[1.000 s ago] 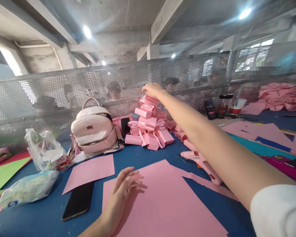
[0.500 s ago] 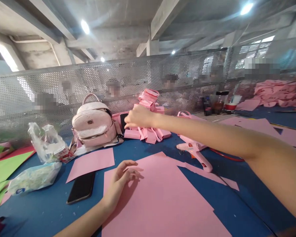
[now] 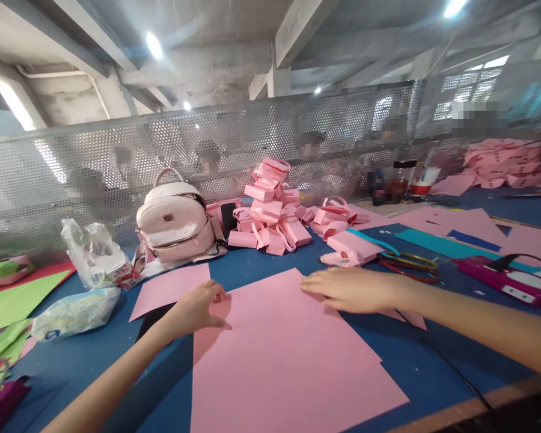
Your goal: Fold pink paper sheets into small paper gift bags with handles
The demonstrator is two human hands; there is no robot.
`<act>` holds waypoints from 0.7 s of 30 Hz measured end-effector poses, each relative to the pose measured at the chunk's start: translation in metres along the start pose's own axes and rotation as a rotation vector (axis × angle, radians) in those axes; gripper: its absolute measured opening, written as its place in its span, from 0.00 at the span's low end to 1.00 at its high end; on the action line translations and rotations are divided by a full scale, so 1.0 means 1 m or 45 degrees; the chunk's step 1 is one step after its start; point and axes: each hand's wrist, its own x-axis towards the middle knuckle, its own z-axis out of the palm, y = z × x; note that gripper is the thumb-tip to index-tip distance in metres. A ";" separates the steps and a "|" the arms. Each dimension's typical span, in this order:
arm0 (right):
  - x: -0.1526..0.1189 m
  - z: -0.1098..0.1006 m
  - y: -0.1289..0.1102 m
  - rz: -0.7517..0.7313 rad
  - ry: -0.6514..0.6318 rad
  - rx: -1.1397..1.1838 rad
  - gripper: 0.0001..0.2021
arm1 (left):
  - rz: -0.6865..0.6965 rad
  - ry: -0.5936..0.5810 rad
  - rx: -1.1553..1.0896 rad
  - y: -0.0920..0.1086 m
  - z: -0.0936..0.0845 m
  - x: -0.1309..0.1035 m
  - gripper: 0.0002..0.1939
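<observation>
Large pink paper sheets [image 3: 279,355] lie in front of me, one slightly offset under another at the lower right. At their upper left edge, my left hand [image 3: 201,310] rests with fingers curved and thumb apart, holding nothing. Palm down, my right hand [image 3: 347,290] is open, its fingers stretched out over the upper right edge of the paper. Just beyond it lies a pink glue gun [image 3: 342,258], partly hidden by the hand. Left of my left hand is a smaller pink sheet [image 3: 169,288], overlapping a dark phone [image 3: 151,320] that my forearm partly covers.
A pile of folded pink paper bags [image 3: 270,210] stands at the back beside a pale backpack [image 3: 175,219]. Plastic bags [image 3: 76,313] and green paper [image 3: 18,294] are at left. Coiled cable [image 3: 410,267] and a magenta power strip [image 3: 509,282] lie at right.
My right hand has come back from the pile of pink bags to the paper's upper right edge. My left hand has shifted slightly left and up along the sheet.
</observation>
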 end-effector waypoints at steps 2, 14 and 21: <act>-0.018 0.020 0.000 -0.020 0.021 0.179 0.27 | -0.030 -0.056 0.055 0.004 -0.001 -0.002 0.24; -0.043 0.059 -0.011 0.051 0.289 0.275 0.26 | -0.145 -0.158 0.147 0.011 -0.004 0.002 0.25; -0.035 0.063 -0.017 -0.073 0.255 0.401 0.35 | -0.094 -0.207 0.065 0.014 -0.006 0.007 0.24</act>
